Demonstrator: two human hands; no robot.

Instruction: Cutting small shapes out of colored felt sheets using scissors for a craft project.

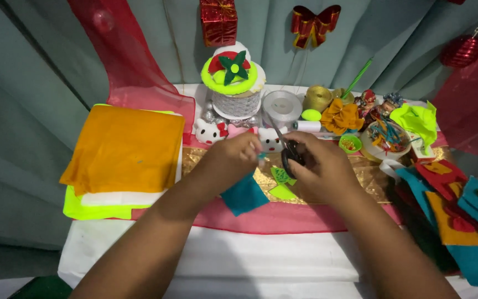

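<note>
My left hand (232, 159) pinches the upper edge of a teal felt piece (243, 195) that hangs below it over the table. My right hand (317, 169) grips black-handled scissors (286, 150), whose blades point up and left toward the felt's edge. Both hands meet above a gold foil mat (367, 176). Small neon green felt cut-outs (282, 184) lie on the mat just under my right hand. Part of the scissor handles is hidden in my fingers.
A stack of orange, white and neon yellow felt sheets (123, 149) lies at the left. Teal, red and orange felt scraps (460, 216) pile at the right. Behind the hands stand white cat figurines (210, 133), a decorated round box (234, 83), ribbon spools (282, 106) and a bowl of small bits (385, 138).
</note>
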